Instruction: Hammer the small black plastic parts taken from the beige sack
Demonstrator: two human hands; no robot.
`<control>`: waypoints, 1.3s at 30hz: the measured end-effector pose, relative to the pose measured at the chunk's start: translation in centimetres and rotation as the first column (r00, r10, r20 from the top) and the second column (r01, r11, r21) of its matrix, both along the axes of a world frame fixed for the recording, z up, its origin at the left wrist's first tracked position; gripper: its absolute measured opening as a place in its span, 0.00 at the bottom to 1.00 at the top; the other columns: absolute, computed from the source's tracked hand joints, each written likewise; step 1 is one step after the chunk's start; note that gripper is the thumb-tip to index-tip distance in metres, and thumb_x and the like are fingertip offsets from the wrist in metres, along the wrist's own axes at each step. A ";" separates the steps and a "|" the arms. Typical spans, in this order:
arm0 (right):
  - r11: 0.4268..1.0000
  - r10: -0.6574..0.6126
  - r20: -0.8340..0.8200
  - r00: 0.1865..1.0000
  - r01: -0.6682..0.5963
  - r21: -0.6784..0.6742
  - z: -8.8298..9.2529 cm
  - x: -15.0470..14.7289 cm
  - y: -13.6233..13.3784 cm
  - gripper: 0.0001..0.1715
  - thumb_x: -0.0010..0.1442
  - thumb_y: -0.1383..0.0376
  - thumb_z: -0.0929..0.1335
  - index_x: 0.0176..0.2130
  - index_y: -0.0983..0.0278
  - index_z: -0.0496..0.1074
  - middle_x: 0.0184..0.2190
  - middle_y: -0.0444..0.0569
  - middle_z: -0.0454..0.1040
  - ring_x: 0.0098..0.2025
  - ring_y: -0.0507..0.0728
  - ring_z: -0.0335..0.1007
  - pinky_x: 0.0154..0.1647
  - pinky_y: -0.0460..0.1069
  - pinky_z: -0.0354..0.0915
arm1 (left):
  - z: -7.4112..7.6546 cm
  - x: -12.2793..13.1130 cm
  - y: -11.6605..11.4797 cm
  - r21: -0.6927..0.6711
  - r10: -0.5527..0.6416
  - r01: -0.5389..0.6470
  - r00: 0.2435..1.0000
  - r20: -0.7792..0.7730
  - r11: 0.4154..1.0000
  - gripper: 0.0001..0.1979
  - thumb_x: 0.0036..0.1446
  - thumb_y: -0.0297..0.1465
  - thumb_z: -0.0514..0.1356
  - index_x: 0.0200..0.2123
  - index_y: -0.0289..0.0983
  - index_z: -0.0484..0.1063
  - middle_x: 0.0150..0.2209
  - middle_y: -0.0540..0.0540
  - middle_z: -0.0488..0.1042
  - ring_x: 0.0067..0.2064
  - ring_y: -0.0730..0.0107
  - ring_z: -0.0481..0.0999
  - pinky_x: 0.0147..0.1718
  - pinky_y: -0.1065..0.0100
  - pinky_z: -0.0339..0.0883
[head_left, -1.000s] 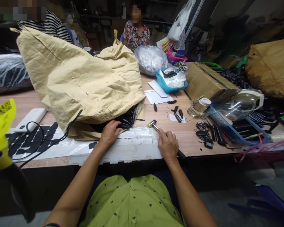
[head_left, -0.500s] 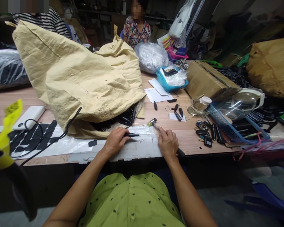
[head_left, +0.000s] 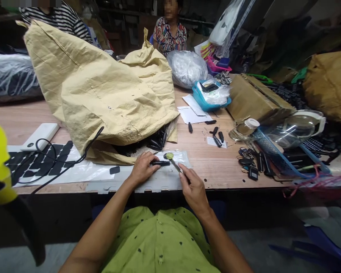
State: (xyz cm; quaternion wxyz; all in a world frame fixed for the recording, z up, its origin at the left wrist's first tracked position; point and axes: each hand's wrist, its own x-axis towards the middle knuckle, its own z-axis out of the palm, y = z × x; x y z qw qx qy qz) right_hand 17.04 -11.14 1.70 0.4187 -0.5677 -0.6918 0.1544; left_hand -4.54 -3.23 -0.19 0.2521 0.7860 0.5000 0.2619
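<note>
My right hand (head_left: 192,187) is wrapped round the handle of a small hammer (head_left: 174,163). Its round, yellowish-faced head is over the right end of a slim black piece (head_left: 162,163), and I cannot tell whether the two touch. The fingers of my left hand (head_left: 143,167) press the other end of that piece against a plastic-covered grey board (head_left: 159,183) at the table's front edge. Just beyond, more black pieces (head_left: 159,139) show in the mouth of a big beige cloth sack (head_left: 113,87).
Loose black pieces (head_left: 215,132) lie right of the sack. Farther right stand a blue bowl (head_left: 208,102), a cardboard box (head_left: 252,94) and a blue basket (head_left: 275,146) beside a bunch of keys (head_left: 246,157). A black cable (head_left: 93,142) crosses the left. Two people sit across the table.
My right hand has swung the hammer leftward, from the board's right end to over the black piece. My left hand still holds the piece. The whole view has shifted slightly.
</note>
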 end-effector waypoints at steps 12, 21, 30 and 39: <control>0.999 0.024 0.178 0.984 -0.030 0.029 -0.4 -1.4 -0.8 0.22 0.69 0.68 0.60 0.56 0.58 0.75 0.31 0.45 0.74 0.34 0.51 0.72 0.37 0.43 0.67 | 0.1 0.7 0.0 -0.034 0.054 -0.053 0.998 0.015 0.998 0.05 0.54 0.30 0.66 0.35 0.40 0.77 0.35 0.48 0.73 0.42 0.62 0.71 0.43 0.62 0.65; 1.000 -0.005 0.178 0.984 0.004 0.010 -0.5 -0.4 -1.1 0.21 0.69 0.66 0.60 0.55 0.57 0.75 0.33 0.45 0.76 0.35 0.52 0.73 0.37 0.44 0.66 | 0.1 0.6 0.0 -0.031 0.059 -0.058 0.998 0.019 0.998 0.06 0.53 0.29 0.66 0.37 0.41 0.77 0.35 0.48 0.74 0.43 0.61 0.71 0.44 0.61 0.65; 0.925 -0.381 0.427 0.820 0.342 0.168 -2.2 4.6 4.6 0.19 0.65 0.68 0.62 0.49 0.60 0.79 0.31 0.48 0.72 0.34 0.56 0.66 0.35 0.49 0.59 | -0.3 0.6 -0.3 0.031 0.059 -0.059 0.998 0.001 0.998 0.06 0.53 0.32 0.67 0.36 0.40 0.75 0.35 0.48 0.73 0.41 0.60 0.71 0.42 0.61 0.65; 0.888 -0.459 0.560 0.690 0.379 0.261 -4.1 5.3 6.6 0.17 0.63 0.70 0.64 0.48 0.58 0.78 0.30 0.48 0.67 0.35 0.56 0.58 0.34 0.50 0.51 | 0.4 0.8 -3.7 0.095 -0.059 0.052 0.996 0.071 0.994 0.12 0.66 0.38 0.53 0.42 0.40 0.74 0.37 0.43 0.76 0.40 0.59 0.72 0.42 0.60 0.66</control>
